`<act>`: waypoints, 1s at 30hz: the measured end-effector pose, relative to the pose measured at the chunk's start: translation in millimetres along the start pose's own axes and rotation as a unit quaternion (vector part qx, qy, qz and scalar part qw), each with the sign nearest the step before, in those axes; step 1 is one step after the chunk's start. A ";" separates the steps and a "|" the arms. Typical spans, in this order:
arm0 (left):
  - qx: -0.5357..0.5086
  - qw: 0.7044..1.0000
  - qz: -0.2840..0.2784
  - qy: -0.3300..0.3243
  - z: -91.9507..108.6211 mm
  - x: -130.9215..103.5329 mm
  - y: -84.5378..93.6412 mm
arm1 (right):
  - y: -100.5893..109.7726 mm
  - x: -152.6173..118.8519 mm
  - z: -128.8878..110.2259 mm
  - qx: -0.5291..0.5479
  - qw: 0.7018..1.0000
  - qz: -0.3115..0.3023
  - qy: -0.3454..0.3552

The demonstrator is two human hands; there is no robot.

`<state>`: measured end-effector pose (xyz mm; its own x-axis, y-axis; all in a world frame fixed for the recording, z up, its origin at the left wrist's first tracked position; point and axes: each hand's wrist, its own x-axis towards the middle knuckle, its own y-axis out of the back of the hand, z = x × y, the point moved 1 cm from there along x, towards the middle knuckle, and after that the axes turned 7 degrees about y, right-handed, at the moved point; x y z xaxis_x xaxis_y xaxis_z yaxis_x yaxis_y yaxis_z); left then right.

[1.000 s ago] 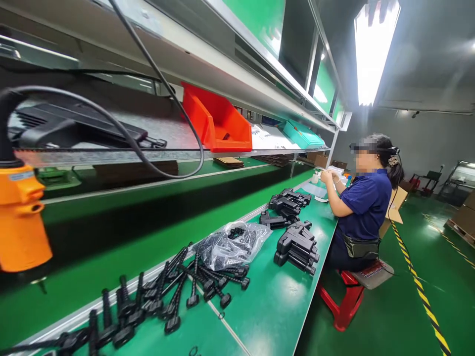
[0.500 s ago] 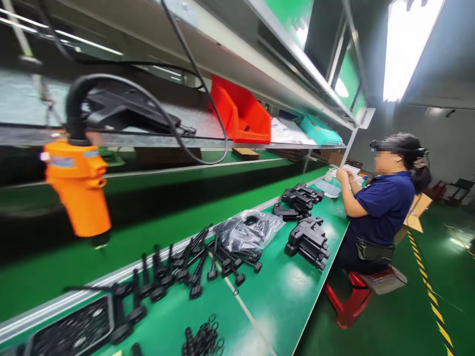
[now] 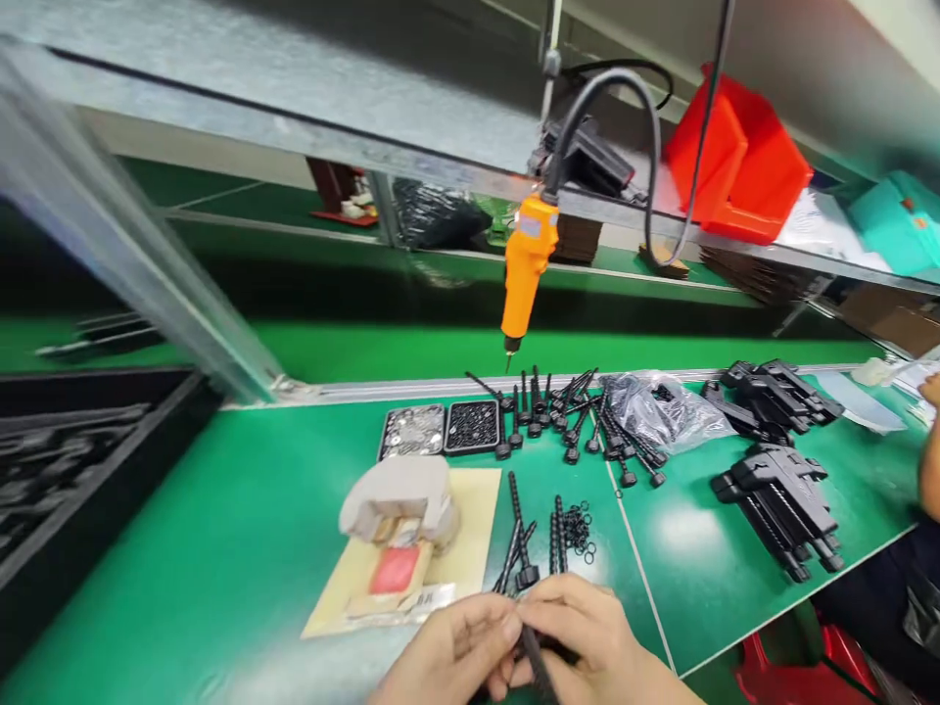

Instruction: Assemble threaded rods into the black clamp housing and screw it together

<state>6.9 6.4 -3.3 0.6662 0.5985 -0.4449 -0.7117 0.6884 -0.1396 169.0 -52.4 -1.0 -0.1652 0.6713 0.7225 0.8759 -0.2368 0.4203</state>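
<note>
At the bottom centre, my left hand [image 3: 459, 651] and my right hand [image 3: 587, 632] meet, fingers closed on a black rod [image 3: 540, 668] that slants down toward the frame's lower edge. Its far end and whatever lies between the fingertips are hidden. Just beyond my fingers lie loose black ribbed rods, one with a knob [image 3: 527, 576] at its end. Beside them is a pile of small black rings [image 3: 580, 529]. To the left, a pale grey holder [image 3: 411, 485] with a red-topped block [image 3: 395, 570] sits on a yellow sheet [image 3: 474, 509].
An orange electric screwdriver [image 3: 525, 259] hangs over the bench. Behind are trays of metal washers [image 3: 413, 431] and black small parts [image 3: 472, 427], knobbed rods and a plastic bag [image 3: 665, 406]. Black assemblies [image 3: 782, 499] lie right, near a co-worker's arm [image 3: 931, 460]. A dark bin [image 3: 183, 401] stands left.
The view has swung left and down from the co-worker to my own bench. Both my hands are now visible with the black rod, and the screwdriver appears farther right in the picture.
</note>
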 end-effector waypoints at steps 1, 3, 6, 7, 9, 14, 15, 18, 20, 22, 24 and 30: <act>-0.035 0.999 -0.005 0.020 3.8 -1.6 -2.4 | 2.8 4.6 -4.0 0.008 1.000 -0.007 -0.016; -0.097 0.994 -0.025 0.047 8.7 -6.2 -5.4 | 7.1 11.4 -9.9 0.023 0.998 0.002 -0.054; -0.152 0.985 -0.062 0.057 11.2 -13.3 -6.1 | 8.7 17.3 -15.9 0.049 0.994 0.014 -0.095; -0.157 0.983 -0.073 0.054 11.8 -15.3 -5.7 | 8.2 18.9 -18.1 0.056 0.993 0.012 -0.105; -0.146 0.984 -0.089 0.043 14.0 -18.5 -4.5 | 6.9 22.5 -23.3 0.063 0.992 0.011 -0.112; 0.056 0.997 0.003 -0.049 20.1 -22.4 0.6 | 8.7 30.4 -19.4 0.004 0.995 0.004 -0.100; 0.123 0.988 0.050 -0.080 19.7 -22.5 1.9 | 11.5 31.7 -11.2 -0.033 0.994 -0.001 -0.106; 0.289 0.928 0.163 -0.172 14.5 -21.5 4.6 | 27.5 37.9 24.0 -0.151 0.980 0.009 -0.131; 0.330 0.898 0.189 -0.222 10.6 -20.5 5.3 | 40.1 45.0 42.9 -0.195 0.971 0.019 -0.137; 0.335 0.881 0.197 -0.270 9.3 -20.9 5.7 | 47.6 52.5 46.6 -0.210 0.969 0.010 -0.133; 0.340 0.860 0.217 -0.312 10.9 -23.2 6.5 | 46.8 57.3 33.6 -0.176 0.977 -0.032 -0.119; 0.363 0.817 0.181 -0.410 21.6 -32.8 10.0 | 29.1 54.5 -26.2 0.033 0.983 -0.147 -0.100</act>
<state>-17.3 2.5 29.0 0.5794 0.6848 0.4420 -0.7729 0.2894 0.5647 173.6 -41.1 65.0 -0.3289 0.8305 0.4496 0.8322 0.0299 0.5537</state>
